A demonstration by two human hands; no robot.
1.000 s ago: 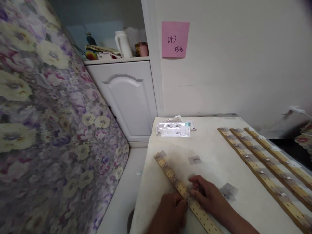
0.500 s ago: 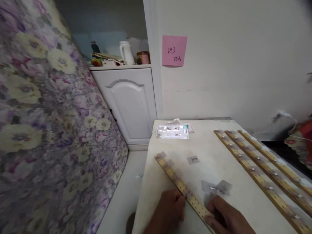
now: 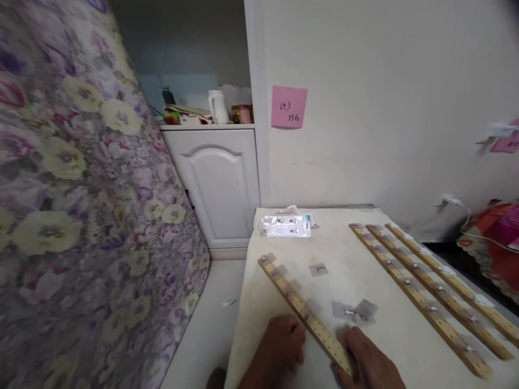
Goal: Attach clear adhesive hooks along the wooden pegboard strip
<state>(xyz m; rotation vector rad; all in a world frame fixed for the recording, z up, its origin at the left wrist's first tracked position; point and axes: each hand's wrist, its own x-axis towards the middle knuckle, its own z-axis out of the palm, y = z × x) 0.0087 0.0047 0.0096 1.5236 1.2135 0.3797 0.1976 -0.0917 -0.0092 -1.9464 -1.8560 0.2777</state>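
Note:
A long wooden strip (image 3: 324, 336) with rows of small holes lies slantwise on the white table. Several clear square pieces with small metal hooks sit along its far half; the near half shows bare holes. My right hand (image 3: 367, 361) grips the near end of the strip, thumb on the left side and fingers on the right. My left hand (image 3: 281, 341) is closed with curled fingers just left of the strip's middle; whatever it may hold is hidden. Beyond my right hand lie loose clear hook pieces (image 3: 357, 312), and another clear hook piece (image 3: 319, 268) rests farther back.
Three similar wooden strips (image 3: 419, 286) with clear pieces lie side by side on the right. Clear blister packs (image 3: 286, 226) sit at the table's back left corner. A floral curtain (image 3: 101, 216) hangs at left, beside a white cabinet (image 3: 217, 189). The wall stands behind.
My right hand has moved from beside the loose hook pieces onto the strip's near end. My left hand stays beside the strip. The view has shifted slightly.

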